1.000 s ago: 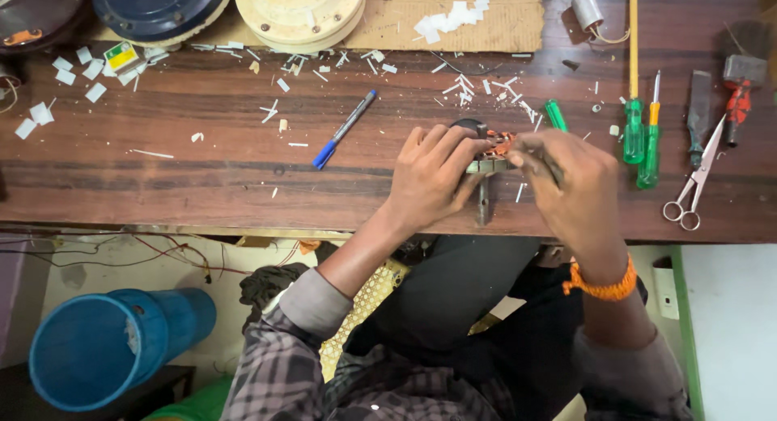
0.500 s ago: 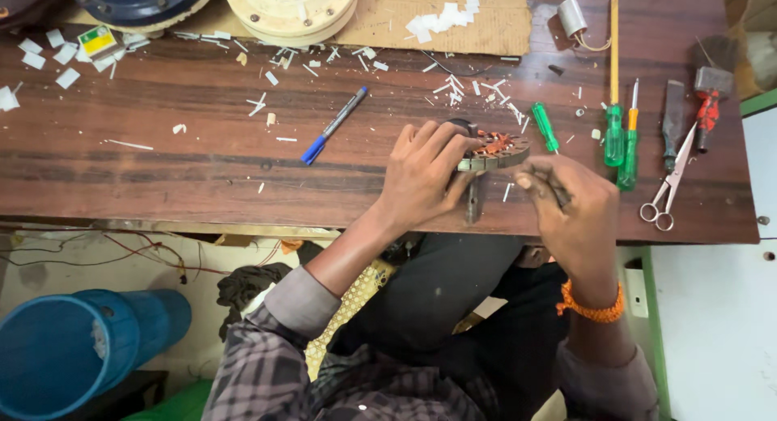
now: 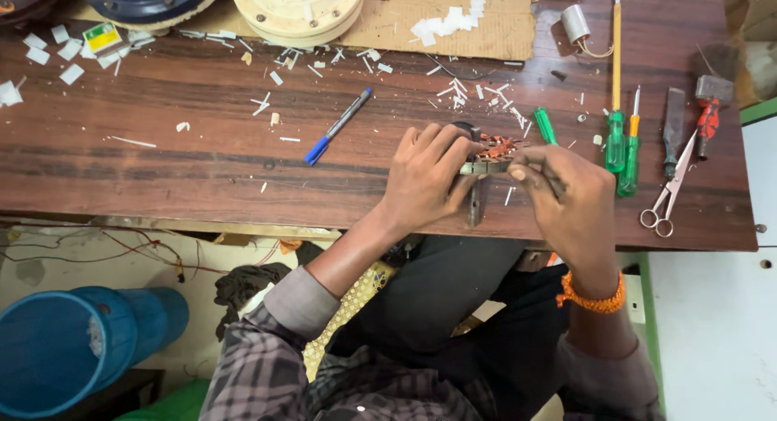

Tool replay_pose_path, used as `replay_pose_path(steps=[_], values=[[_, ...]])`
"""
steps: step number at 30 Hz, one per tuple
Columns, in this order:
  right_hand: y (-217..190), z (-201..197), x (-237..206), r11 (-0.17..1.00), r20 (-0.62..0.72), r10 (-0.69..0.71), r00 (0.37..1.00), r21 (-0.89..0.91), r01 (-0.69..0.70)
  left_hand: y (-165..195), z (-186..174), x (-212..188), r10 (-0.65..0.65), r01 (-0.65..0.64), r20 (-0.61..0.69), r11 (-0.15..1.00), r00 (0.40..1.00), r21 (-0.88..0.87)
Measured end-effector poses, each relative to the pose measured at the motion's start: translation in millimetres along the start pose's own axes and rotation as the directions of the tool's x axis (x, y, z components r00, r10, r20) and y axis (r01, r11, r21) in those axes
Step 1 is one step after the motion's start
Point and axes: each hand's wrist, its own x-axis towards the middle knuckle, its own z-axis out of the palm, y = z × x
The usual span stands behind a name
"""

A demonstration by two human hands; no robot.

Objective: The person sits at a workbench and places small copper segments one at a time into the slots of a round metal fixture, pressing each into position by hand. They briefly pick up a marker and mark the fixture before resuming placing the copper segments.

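My left hand (image 3: 425,176) is wrapped around a small motor armature (image 3: 492,154) with copper-coloured windings and a dark metal shaft that hangs down over the table's front edge. My right hand (image 3: 571,201) pinches a thin dark tool against the armature's right side, fingers closed on it. Both hands meet at the front of the wooden table (image 3: 162,162). The armature is mostly hidden by my fingers.
A blue pen (image 3: 338,125) lies left of my hands. Green screwdrivers (image 3: 617,138), a chisel (image 3: 672,121) and scissors (image 3: 668,194) lie on the right. White paper scraps (image 3: 453,89) litter the table. Round fan parts (image 3: 295,8) and cardboard (image 3: 453,24) sit at the back. A blue bucket (image 3: 73,348) stands below.
The view has shifted slightly. My hands stay on the armature, and my right hand has edged a little against its side.
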Motion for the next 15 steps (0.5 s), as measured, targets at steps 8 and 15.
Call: replay_pose_path(steps=[8,15], values=[[0.3,-1.8,-3.6,0.999,-0.020,-0.049,0.999,-0.025,0.048,0.8,1.0,-0.1,0.003,-0.003,-0.010,1.000,1.000,-0.012],[17.0,8.3,39.3,0.980,0.017,-0.179,0.984,-0.085,0.180,-1.0,1.5,-0.5,0.018,-0.018,0.000,1.000,1.000,0.022]])
